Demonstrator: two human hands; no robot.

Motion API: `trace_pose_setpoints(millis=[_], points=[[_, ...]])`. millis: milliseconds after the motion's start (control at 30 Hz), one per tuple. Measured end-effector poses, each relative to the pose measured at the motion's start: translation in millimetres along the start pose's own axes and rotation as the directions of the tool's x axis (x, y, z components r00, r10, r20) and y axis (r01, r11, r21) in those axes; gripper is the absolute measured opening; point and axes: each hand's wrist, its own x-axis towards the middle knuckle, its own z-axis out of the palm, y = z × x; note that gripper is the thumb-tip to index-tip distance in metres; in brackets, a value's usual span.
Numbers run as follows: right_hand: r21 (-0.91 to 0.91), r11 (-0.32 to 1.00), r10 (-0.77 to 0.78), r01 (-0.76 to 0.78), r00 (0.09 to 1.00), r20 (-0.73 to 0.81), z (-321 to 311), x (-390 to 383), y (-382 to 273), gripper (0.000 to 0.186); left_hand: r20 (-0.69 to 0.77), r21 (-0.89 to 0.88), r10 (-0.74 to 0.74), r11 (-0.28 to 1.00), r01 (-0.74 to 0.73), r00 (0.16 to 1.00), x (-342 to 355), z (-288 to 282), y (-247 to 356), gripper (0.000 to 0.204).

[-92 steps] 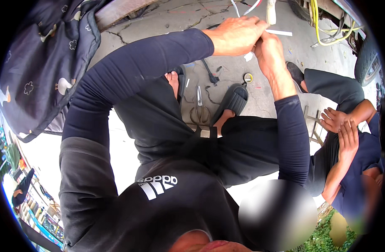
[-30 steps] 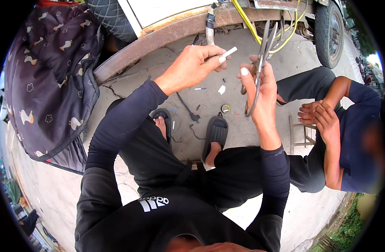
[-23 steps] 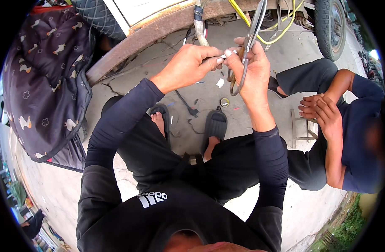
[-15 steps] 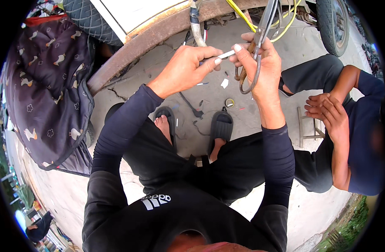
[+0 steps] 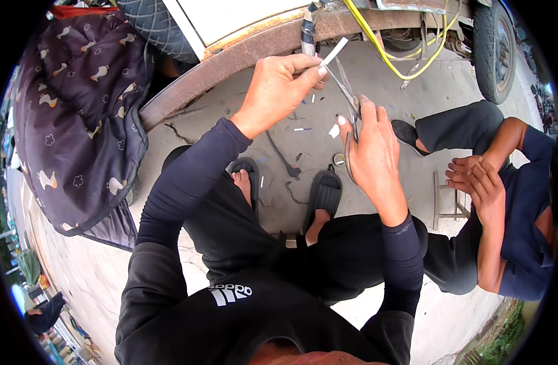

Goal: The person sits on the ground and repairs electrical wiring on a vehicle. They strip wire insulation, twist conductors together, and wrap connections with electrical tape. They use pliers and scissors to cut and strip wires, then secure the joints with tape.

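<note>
Grey concrete ground (image 5: 367, 198), cracked and littered with scraps (image 5: 334, 131), is bordered towards eleven o'clock by a rusty beam (image 5: 212, 79). Towards one, a white strip (image 5: 335, 52) is pinched in the closed grip of the left hand (image 5: 278, 85); scissors (image 5: 354, 107), blades parted beside the strip, are held in the curled grip of the right hand (image 5: 373, 146).

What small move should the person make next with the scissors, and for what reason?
Probably the right hand should edge the scissors slightly away from the left hand before closing them: the blades stand open, with tips close to the fingertips that pinch the white strip.
</note>
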Motion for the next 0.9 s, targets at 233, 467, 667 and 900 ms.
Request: trace_pose_setpoints(millis=[233,467,667,900], points=[[-0.107,0.993,-0.064,0.055,0.995,-0.082,3.9,-0.4,-7.4,0.044,-0.092,0.244,0.208,0.953,-0.180,0.974,-17.7,18.8,2.7,0.015],[-0.033,0.999,0.001,0.000,1.000,0.029,-5.7,-0.9,-6.8,0.035,-0.076,0.462,0.378,0.833,-0.304,0.923,-14.6,26.6,0.9,0.011],[-0.100,0.995,0.012,-0.012,1.000,0.000,-8.1,4.6,-9.3,0.036,-0.068,0.515,0.495,0.761,-0.395,0.866,-8.1,29.9,-2.1,0.009],[-0.056,0.998,0.022,-0.022,1.000,0.006,-1.4,5.9,-3.8,0.037,-0.045,0.518,0.508,0.748,-0.414,0.860,-5.9,31.6,-2.7,0.005]])
